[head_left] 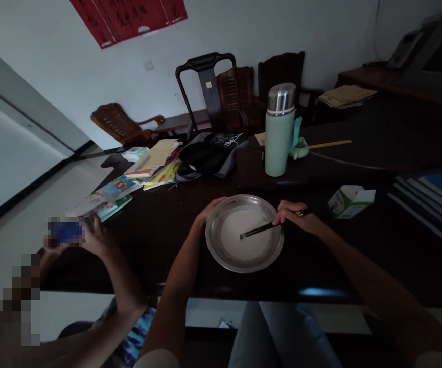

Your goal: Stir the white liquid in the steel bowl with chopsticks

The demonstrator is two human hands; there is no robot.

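Note:
A round metal basin [245,265] with pale, whitish contents [239,220] stands on the dark table in front of me. My left hand [210,208] grips its left rim, and part of the fingers is hidden behind the edge. Dark chopsticks [261,229] with lighter tips slant down into the basin, their ends at the pale stuff. Closed around their upper part is my right hand [290,211], at the basin's right rim. Whether the contents are liquid or paste I cannot tell.
A green flask [278,138] stands behind the basin. To the right are an opened carton [350,202] and stacked books [435,204]. Papers [155,161] and a black bag [205,156] lie at the back left. At the left edge, another person's hands [96,237] hold a blurred device.

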